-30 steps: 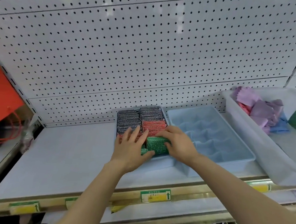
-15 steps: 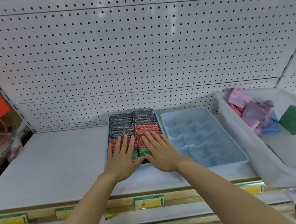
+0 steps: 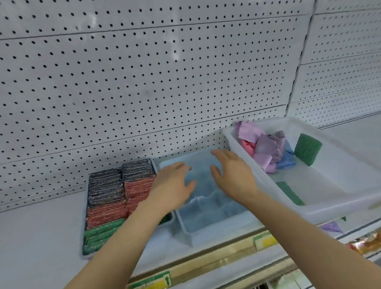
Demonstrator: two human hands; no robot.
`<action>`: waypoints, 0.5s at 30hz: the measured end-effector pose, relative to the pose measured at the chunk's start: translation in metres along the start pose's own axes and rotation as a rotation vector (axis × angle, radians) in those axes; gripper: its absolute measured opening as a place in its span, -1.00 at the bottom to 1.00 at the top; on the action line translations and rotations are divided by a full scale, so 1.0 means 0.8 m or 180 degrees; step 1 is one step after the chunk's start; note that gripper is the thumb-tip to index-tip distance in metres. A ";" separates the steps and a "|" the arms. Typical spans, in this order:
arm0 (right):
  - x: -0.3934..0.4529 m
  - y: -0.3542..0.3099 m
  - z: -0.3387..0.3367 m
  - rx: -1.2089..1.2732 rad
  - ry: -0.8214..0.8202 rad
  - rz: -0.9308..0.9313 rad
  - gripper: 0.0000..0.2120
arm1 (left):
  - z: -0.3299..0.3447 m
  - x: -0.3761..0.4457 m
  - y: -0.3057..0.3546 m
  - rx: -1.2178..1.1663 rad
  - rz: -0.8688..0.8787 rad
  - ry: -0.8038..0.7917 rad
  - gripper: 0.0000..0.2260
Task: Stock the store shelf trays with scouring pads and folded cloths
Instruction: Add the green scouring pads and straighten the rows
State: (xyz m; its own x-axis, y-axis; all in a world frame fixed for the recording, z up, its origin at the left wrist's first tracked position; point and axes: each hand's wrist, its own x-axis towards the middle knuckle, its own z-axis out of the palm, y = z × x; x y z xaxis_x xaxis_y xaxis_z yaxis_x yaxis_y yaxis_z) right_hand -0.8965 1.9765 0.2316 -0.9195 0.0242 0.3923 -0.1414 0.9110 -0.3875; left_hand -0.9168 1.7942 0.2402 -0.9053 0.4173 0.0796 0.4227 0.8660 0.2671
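Hands first: our left hand (image 3: 171, 186) & right hand (image 3: 233, 171) both hover over the blue tray (image 3: 210, 220), fingers spread & loose, gripping nothing. Pads (image 3: 114, 197) sit packed on edge in the left tray (image 3: 86, 254), black at back, red mid, green at front; that tray looks full, so we judge the pad step about done & the cloth step starting. Cloths (image 3: 261, 146) lie in a loose heap, not folded, at the back-left corner of the white bin (image 3: 318, 212), w/ a green pad (image 3: 307, 149) leaning on the bin's back wall and another flat on its floor. Blue tray's compartments show nothing in them. Next move, as we see it: right hand goes up & right over the bin's near-left wall, takes one cloth, folds it w/ both hands, sets it in a compartment. Room: bin's wall stands just beside the right hand and rises above the blue tray, so the hand must lift to clear it. Bin overhangs the shelf (image 3: 25, 233) front edge, so a hard pull may tip it. Left of the trays the shelf gives open room; pegboard (image 3: 145, 70) closes the back.
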 end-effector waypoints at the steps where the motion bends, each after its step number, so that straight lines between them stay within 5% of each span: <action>1: 0.000 0.024 -0.016 -0.0037 0.0103 0.0184 -0.59 | 0.007 0.014 0.024 -0.0173 0.0179 0.0099 -0.63; 7: -0.003 0.148 -0.088 -0.0458 0.0313 0.0777 -0.59 | 0.049 0.102 0.170 -0.0295 0.1304 -0.0070 -0.72; 11: 0.000 0.217 -0.113 -0.0629 0.0310 0.0957 -0.56 | 0.087 0.155 0.252 0.0612 0.1728 -0.1307 -0.66; 15: 0.012 0.285 -0.126 -0.0866 0.0122 0.1084 -0.55 | 0.131 0.180 0.298 0.1595 0.1924 -0.2697 -0.32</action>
State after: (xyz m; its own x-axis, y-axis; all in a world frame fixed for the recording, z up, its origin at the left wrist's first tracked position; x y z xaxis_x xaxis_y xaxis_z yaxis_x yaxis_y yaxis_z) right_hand -0.9008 2.2261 0.2311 -0.8820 0.3525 0.3127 0.2740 0.9235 -0.2683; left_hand -0.9420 2.0900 0.2145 -0.3106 0.6877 -0.6562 0.9185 0.3949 -0.0210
